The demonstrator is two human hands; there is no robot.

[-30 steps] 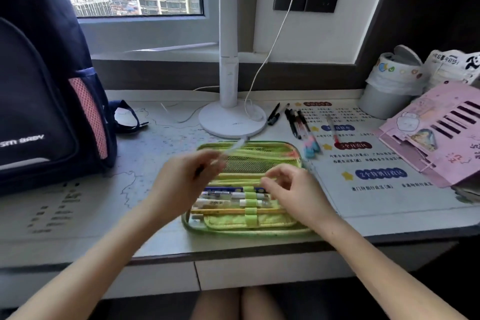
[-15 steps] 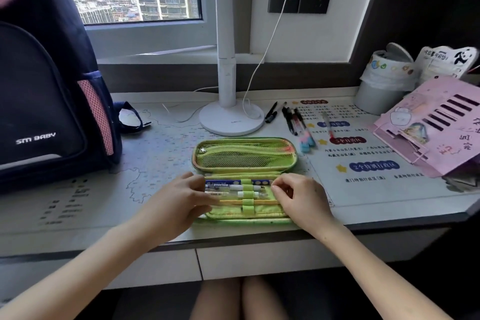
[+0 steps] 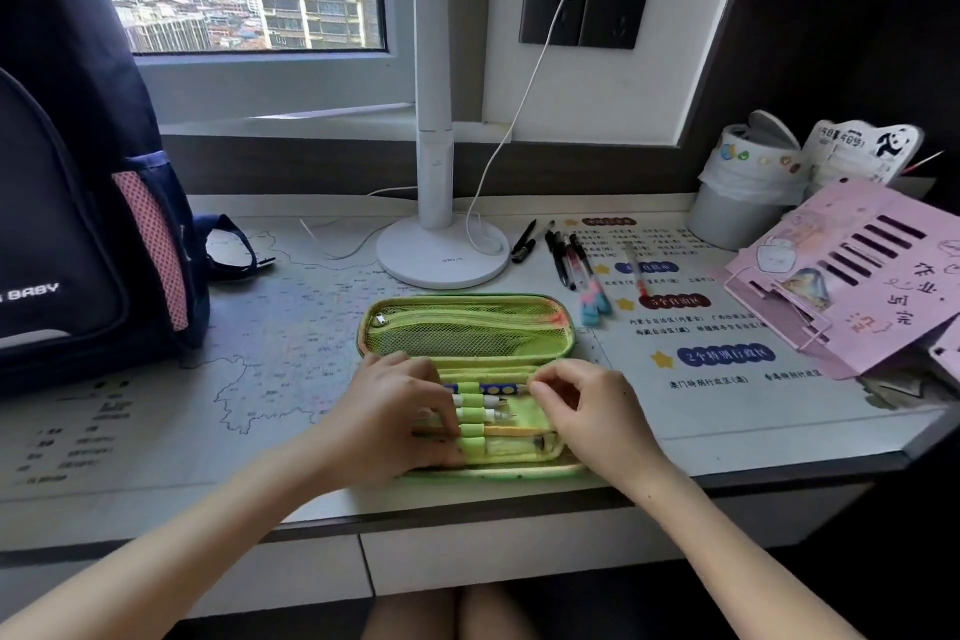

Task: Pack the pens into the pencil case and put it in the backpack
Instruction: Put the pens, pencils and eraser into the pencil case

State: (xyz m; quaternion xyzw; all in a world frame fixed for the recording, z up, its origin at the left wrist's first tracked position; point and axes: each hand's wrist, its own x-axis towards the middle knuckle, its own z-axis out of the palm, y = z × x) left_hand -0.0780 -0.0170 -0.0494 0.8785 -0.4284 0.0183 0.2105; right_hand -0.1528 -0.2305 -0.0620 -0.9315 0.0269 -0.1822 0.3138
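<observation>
The green pencil case [image 3: 467, 322] lies open near the desk's front edge, mesh lid folded back. Its lower half holds several pens [image 3: 493, 415] under green elastic loops. My left hand [image 3: 387, 411] covers the left ends of these pens, its curled fingers gripping one at the loops. With curled fingers, my right hand [image 3: 592, 411] pinches the right end of the blue pen [image 3: 493, 387] in the top row. Several loose pens [image 3: 566, 257] lie on the desk behind the case, to the right of the lamp. The dark backpack [image 3: 67, 203] stands upright at the far left.
A white lamp base [image 3: 441, 260] with its cable sits just behind the case. At the right stand a pink book stand [image 3: 857, 276] and a grey bin [image 3: 737, 208]. The backpack's strap [image 3: 234, 250] lies on the desk mat.
My left hand came down from above the case with a pen and now holds it among the looped pens. My right hand stayed at the case's right side.
</observation>
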